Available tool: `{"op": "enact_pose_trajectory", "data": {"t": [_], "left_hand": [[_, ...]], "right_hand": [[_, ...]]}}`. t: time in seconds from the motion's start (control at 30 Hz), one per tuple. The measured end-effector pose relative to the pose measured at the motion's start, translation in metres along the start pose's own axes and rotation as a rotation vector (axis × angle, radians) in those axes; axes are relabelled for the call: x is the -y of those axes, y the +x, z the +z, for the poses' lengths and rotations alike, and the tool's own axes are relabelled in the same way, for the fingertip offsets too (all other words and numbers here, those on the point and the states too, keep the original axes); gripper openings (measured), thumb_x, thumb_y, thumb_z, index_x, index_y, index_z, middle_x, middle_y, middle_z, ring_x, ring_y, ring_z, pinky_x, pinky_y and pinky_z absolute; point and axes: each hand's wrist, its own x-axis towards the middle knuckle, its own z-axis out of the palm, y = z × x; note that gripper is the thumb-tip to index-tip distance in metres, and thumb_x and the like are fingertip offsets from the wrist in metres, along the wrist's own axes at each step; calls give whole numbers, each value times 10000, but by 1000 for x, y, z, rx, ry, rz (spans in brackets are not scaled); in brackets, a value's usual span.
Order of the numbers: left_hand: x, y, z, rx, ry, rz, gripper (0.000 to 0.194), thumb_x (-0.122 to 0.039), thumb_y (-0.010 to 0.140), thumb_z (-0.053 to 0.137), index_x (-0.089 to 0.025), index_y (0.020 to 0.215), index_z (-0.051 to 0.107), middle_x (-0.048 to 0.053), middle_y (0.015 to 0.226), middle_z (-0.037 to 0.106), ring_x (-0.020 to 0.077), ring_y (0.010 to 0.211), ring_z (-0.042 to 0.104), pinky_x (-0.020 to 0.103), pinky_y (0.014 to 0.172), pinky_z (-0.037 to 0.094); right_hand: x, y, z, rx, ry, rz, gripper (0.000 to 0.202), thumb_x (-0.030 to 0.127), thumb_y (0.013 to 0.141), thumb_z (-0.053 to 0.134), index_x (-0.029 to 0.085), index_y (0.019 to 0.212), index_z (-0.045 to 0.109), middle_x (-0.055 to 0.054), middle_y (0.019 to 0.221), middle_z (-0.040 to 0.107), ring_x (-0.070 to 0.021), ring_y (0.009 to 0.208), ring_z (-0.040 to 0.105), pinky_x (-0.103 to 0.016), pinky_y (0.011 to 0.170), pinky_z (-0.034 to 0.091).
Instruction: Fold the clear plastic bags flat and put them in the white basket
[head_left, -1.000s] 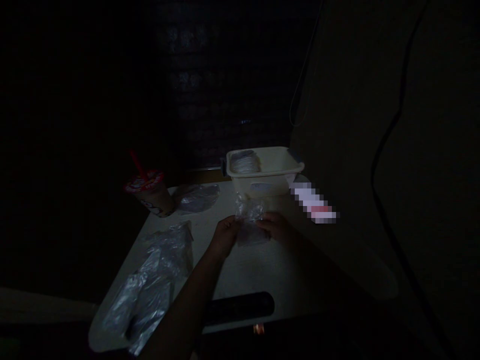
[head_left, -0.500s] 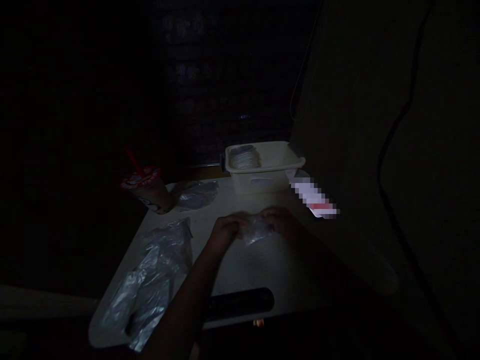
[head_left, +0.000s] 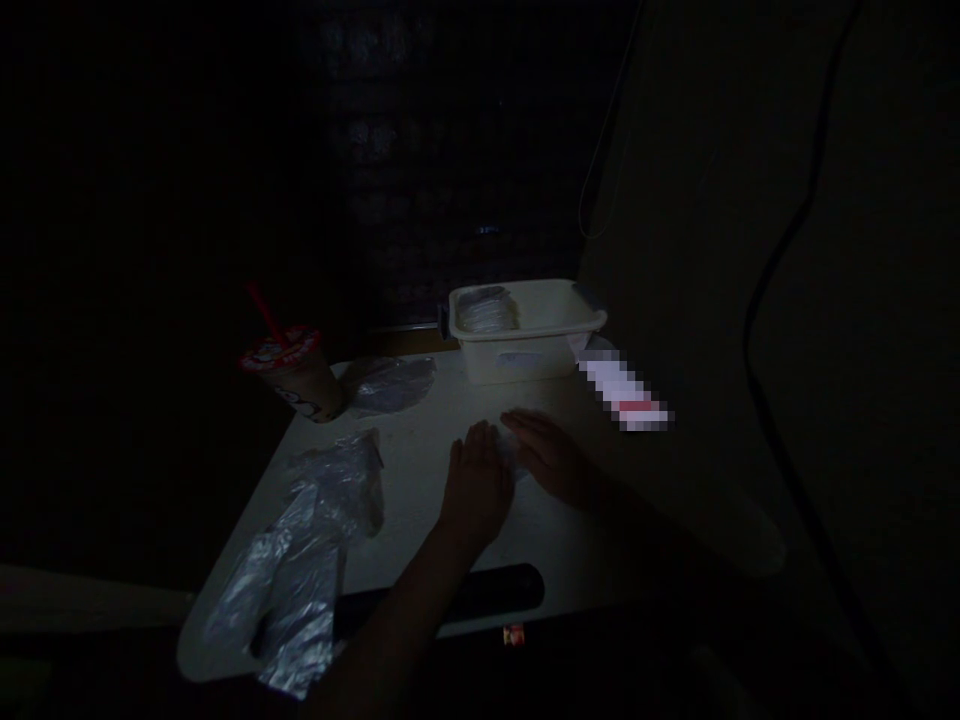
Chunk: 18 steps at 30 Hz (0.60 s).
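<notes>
My left hand (head_left: pixel 480 485) lies flat, palm down, near the middle of the white table (head_left: pixel 420 460), fingers stretched out. Beside it my right hand (head_left: pixel 551 455) also lies with its fingers extended, tips pointing toward the left hand. Between and partly under the two hands shows a small clear plastic bag (head_left: pixel 517 455), mostly hidden. To the left, crumpled clear plastic bags (head_left: pixel 315 540) are spread along the table's side. Another flat plastic bag (head_left: pixel 394 385) rests farther back.
A cream plastic bin (head_left: pixel 525 360) with a stack of folded clear bags (head_left: pixel 487 310) inside stands at the back. A drink cup (head_left: pixel 300 380) with a red straw is at the left edge. A pixelated, bright slab (head_left: pixel 622 390) lies right of the bin. The room is dark.
Both hands have gone from holding the small bag by its sides to lying flat over it on the table. The bag is now largely covered.
</notes>
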Motion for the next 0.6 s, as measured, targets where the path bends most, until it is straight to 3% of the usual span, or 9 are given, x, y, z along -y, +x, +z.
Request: {"op": "enact_pose_trajectory", "data": {"t": [0.1, 0.2, 0.6], "left_hand": [[-3, -5, 3, 67, 138, 4, 463, -216, 796, 247, -26, 1218, 275, 164, 1284, 292, 240, 1193, 210, 451, 936, 204], [-1, -6, 5, 101, 199, 11, 488, -252, 791, 254, -42, 1231, 255, 157, 1298, 266, 247, 1202, 181, 474, 934, 181], [-3, -7, 2, 95, 194, 24, 485, -263, 789, 245, -61, 1230, 264, 153, 1296, 272, 255, 1205, 167, 526, 912, 141]], "right_hand": [[7, -3, 7, 154, -180, -102, 463, 343, 814, 265, 84, 1181, 377, -127, 1227, 397, -209, 1152, 305, -407, 953, 220], [5, -9, 11, 230, -271, -127, 504, 387, 819, 233, 82, 1205, 344, -131, 1255, 356, -214, 1173, 268, -418, 965, 175], [6, -14, 12, 257, -283, -102, 497, 366, 813, 251, 82, 1215, 321, -146, 1279, 307, -224, 1193, 214, -473, 943, 132]]}}
